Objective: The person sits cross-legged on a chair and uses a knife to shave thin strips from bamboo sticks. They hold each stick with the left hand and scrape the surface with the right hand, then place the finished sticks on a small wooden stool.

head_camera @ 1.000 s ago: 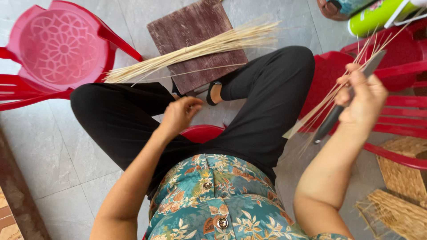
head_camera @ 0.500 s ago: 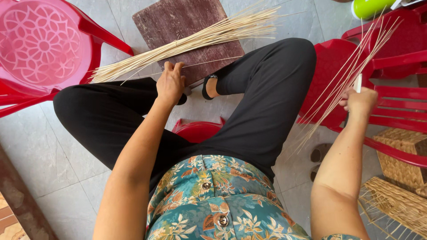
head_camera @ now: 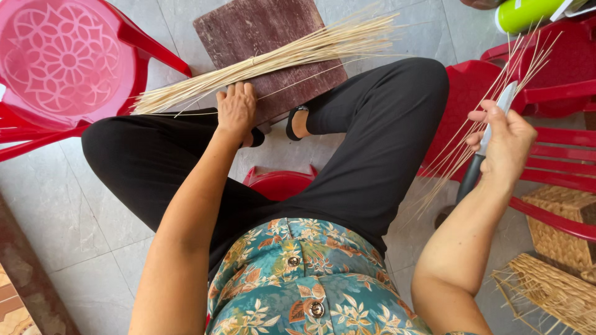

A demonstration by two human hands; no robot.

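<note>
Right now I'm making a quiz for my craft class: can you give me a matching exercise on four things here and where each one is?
Things:
1. bundle of pale sticks
2. knife
3. left hand
4. green bottle

Places:
A. top right corner of the view
B. lying across the dark wooden board
C. gripped in the right hand with a few thin sticks
D. resting on the bundle at the board's near edge

Pairs: 1-B, 2-C, 3-D, 4-A
</note>
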